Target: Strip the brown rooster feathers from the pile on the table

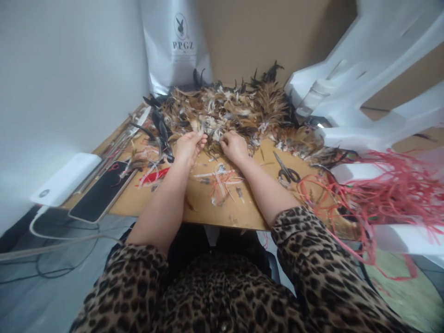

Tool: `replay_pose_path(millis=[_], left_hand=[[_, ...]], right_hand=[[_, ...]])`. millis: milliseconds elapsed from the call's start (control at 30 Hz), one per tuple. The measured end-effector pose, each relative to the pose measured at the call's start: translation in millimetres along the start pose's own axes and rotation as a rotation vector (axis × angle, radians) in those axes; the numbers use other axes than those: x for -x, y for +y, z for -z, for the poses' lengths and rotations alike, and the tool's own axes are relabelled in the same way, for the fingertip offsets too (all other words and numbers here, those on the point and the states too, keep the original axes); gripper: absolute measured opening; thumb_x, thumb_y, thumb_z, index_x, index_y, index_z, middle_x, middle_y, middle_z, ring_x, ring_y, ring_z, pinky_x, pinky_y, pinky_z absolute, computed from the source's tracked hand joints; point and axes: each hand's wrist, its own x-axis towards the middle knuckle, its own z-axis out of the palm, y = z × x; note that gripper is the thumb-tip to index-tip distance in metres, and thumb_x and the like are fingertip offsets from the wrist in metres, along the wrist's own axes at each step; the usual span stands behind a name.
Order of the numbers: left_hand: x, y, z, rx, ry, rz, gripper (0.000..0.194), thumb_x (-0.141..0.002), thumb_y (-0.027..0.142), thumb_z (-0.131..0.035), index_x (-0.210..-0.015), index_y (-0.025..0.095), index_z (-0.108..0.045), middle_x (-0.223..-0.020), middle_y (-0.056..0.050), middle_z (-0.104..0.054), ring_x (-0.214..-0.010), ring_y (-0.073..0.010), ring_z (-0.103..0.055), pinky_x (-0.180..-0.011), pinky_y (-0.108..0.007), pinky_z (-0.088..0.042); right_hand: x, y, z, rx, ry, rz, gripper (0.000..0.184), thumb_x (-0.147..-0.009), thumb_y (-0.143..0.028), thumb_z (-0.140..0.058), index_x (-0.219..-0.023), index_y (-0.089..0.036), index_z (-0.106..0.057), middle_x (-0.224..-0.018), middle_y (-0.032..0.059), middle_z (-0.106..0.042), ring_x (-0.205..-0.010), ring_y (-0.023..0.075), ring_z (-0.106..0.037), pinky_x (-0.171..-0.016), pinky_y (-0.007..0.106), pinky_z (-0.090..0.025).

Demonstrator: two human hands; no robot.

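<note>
A heap of brown, white and black feathers covers the back of the wooden table. At its front edge, my left hand is closed in a pinch, with a small pale feather at the fingertips. A short gap to the right, my right hand has its fingers curled down against the feathers; what they hold, if anything, is hidden. Ribbon scraps and loose bits of feather lie between my forearms. Dark-handled scissors rest to the right of my right hand.
A phone and a white power bank with a cable lie at the left edge. Pink-red ribbon strands tangle over white foam pieces on the right. A printed silver bag stands behind the feathers.
</note>
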Motion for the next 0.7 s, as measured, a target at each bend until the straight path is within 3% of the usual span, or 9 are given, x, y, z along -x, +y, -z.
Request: replay_pose_path(millis=[200,400,700], left_hand=[[-3,0,4.6,0.043,-0.036,-0.028,0.014,-0.068,0.018,-0.071,-0.068,0.012,-0.058,-0.081,-0.005,-0.069,-0.062,-0.0054,-0.062,-0.054,-0.013,-0.045],[0,6,3.1,0.033,-0.076,-0.114,0.014,-0.067,0.020,-0.072,-0.069,0.013,-0.060,-0.090,-0.005,-0.070,-0.067,-0.0064,-0.063,-0.057,-0.013,-0.047],[1,2,-0.7,-0.052,-0.074,-0.095,0.012,-0.067,0.018,-0.072,-0.070,0.012,-0.063,-0.075,-0.004,-0.069,-0.062,-0.0063,-0.063,-0.058,-0.014,-0.049]], right_hand=[[1,7,13,-0.164,0.121,0.119,0.019,-0.083,-0.022,-0.042,-0.091,-0.016,-0.058,-0.097,0.0098,-0.058,-0.092,0.0202,-0.053,-0.082,0.031,-0.040],[-1,5,18,-0.231,0.068,0.199,0.019,-0.082,-0.021,-0.041,-0.089,-0.017,-0.057,-0.088,0.0077,-0.061,-0.084,0.0197,-0.052,-0.079,0.031,-0.039],[-1,-3,15,-0.258,-0.010,0.289,0.016,-0.083,-0.021,-0.042,-0.086,-0.017,-0.057,-0.086,0.0076,-0.060,-0.083,0.0188,-0.051,-0.079,0.031,-0.039]])
